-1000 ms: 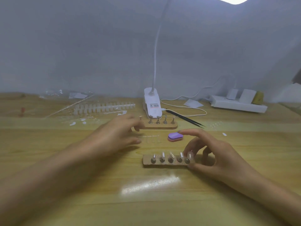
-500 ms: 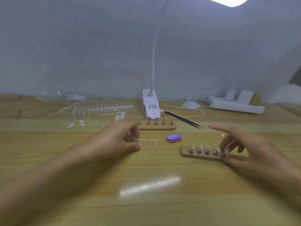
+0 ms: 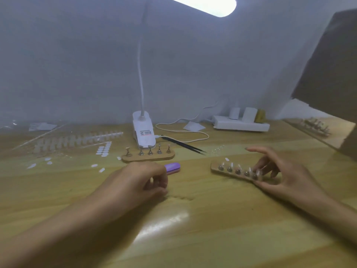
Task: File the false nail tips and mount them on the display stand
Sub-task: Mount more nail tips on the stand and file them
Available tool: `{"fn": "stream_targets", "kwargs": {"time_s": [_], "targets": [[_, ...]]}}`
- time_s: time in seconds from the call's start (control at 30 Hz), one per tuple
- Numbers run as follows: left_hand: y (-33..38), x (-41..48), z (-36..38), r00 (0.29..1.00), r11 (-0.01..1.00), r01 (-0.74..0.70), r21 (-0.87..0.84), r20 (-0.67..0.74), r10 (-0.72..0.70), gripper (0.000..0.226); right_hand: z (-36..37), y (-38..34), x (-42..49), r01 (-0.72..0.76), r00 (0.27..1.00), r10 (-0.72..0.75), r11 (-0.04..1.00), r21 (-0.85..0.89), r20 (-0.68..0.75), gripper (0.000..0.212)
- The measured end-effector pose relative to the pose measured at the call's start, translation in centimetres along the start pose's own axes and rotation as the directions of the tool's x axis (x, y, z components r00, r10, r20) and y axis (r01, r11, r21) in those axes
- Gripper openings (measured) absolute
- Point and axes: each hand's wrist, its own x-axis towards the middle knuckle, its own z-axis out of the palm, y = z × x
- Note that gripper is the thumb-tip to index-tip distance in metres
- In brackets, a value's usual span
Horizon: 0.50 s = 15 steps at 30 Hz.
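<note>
Head view: right hand [image 3: 284, 175] pinches display stand [image 3: 234, 171]; left hand [image 3: 139, 182] curled.

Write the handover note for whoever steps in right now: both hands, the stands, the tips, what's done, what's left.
Left hand: curled near the purple nail file; whether it holds a tip cannot be told.
Right hand: gripping the near end of the loaded stand, five tips mounted.
Empty stand: by the lamp base, pegs bare.
Spare tips: far left; tweezers behind.
Done: one stand filled. Left: file tips, fill the second.
</note>
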Motion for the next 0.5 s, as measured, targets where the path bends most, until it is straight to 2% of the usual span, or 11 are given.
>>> {"fn": "stream_targets", "kwargs": {"time_s": [0.3, 0.5], "targets": [[2.6, 3.1, 2.8, 0.998, 0.997, -0.057, 0.043, 0.025, 0.056, 0.027, 0.9, -0.3, 1.6, 0.032, 0.999, -0.032, 0.999, 0.002, 0.034, 0.085], [3.9, 5.0, 3.5, 0.997, 0.998, -0.048, 0.045, 0.067, 0.045, 0.034, 1.2, 0.3, 1.8, 0.0, 1.0, 0.0, 1.0, 0.023, -0.001, 0.084]]}}
